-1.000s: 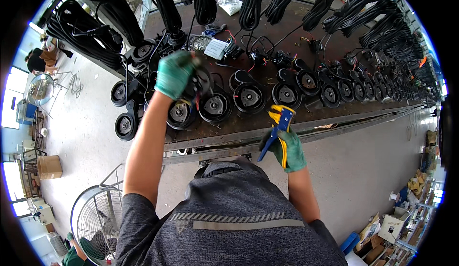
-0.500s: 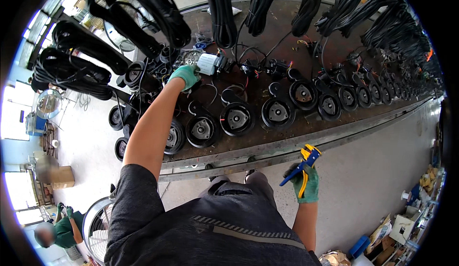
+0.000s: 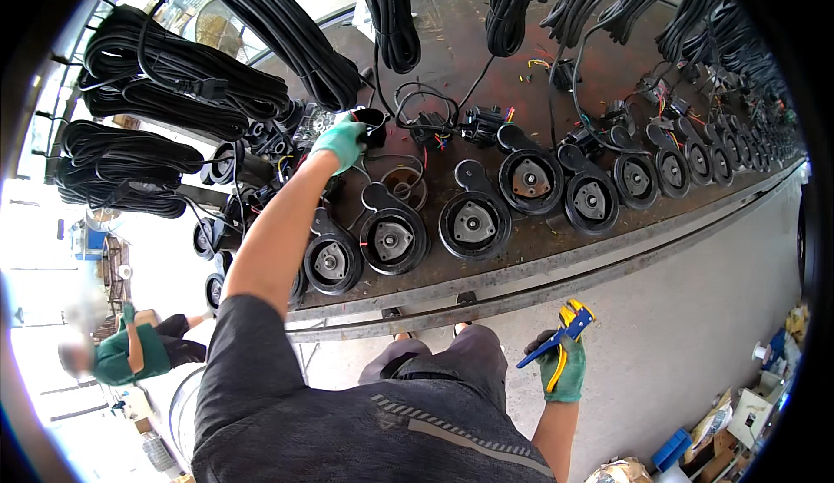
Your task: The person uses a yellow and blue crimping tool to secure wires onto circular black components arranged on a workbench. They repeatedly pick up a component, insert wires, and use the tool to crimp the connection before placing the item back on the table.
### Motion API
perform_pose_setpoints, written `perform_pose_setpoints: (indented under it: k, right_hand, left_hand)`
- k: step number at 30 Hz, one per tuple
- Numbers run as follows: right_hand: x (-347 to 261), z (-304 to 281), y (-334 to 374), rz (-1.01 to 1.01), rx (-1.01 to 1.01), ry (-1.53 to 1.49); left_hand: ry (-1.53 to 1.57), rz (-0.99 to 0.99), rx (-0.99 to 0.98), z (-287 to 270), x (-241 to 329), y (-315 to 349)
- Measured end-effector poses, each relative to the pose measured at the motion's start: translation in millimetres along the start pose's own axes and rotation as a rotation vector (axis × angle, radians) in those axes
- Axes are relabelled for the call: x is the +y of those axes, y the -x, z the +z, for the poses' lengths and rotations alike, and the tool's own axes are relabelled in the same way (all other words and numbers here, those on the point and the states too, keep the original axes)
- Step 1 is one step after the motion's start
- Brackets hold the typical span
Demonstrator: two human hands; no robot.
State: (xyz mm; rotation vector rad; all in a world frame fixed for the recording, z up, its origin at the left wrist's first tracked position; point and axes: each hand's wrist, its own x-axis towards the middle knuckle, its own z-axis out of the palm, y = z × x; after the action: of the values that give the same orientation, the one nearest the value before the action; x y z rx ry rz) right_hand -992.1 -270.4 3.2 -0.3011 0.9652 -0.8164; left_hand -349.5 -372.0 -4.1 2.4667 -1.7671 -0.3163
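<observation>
My left hand [image 3: 339, 144], in a green glove, is stretched over the far left of the table. Its fingers are closed at the rim of a black cylindrical housing [image 3: 373, 127] whose dark hollow end shows. Down at the right, in front of the table, my gloved right hand [image 3: 565, 372] grips a wire stripper [image 3: 563, 337] with blue and yellow handles, jaws upward. Near my left forearm sit black round housings [image 3: 391, 240] with metal centre plates. Close to the cylindrical housing lie a looped black cable [image 3: 426, 92] and a small black part with coloured wires [image 3: 482, 125].
Bundles of black cable [image 3: 387, 14] hang along the far side above the brown table [image 3: 495, 40]. More round housings [image 3: 634, 181] line its near edge, running right. A co-worker in green [image 3: 130, 357] is at the lower left. Boxes and a blue bin [image 3: 671, 450] stand lower right.
The housing at my left hand showed a white label before; now its dark hollow end shows. My view has shifted. My right hand still holds the wire stripper.
</observation>
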Motion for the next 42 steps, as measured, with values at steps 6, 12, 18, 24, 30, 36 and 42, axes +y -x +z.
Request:
perform_pose_setpoints:
  k: [6,12,18,24,30,36,42]
  right_hand:
    - [-24,29,-28,0.001,-0.210,0.016]
    - [-25,92,-21,-0.035,-0.298,0.114]
    - [2,134,18,-0.011,-0.346,0.193]
    - [23,144,42,-0.052,-0.311,0.221]
    - [28,171,73,-0.104,-0.330,0.249]
    - [30,176,87,-0.116,-0.335,0.293]
    - [15,182,77,-0.078,-0.448,0.328]
  left_hand:
    - [0.016,0.117,0.169,-151,104,166]
    - [-0.236,0.463,0.187,-128,155,248]
    - [-0.117,0.534,0.093,-86,169,247]
    - [0.187,0.314,0.400,-51,181,247]
    - [0.256,0.390,0.643,-40,193,241]
    - [0.511,0.491,0.633,-38,204,239]
    - [0.559,0.517,0.554,-52,212,231]
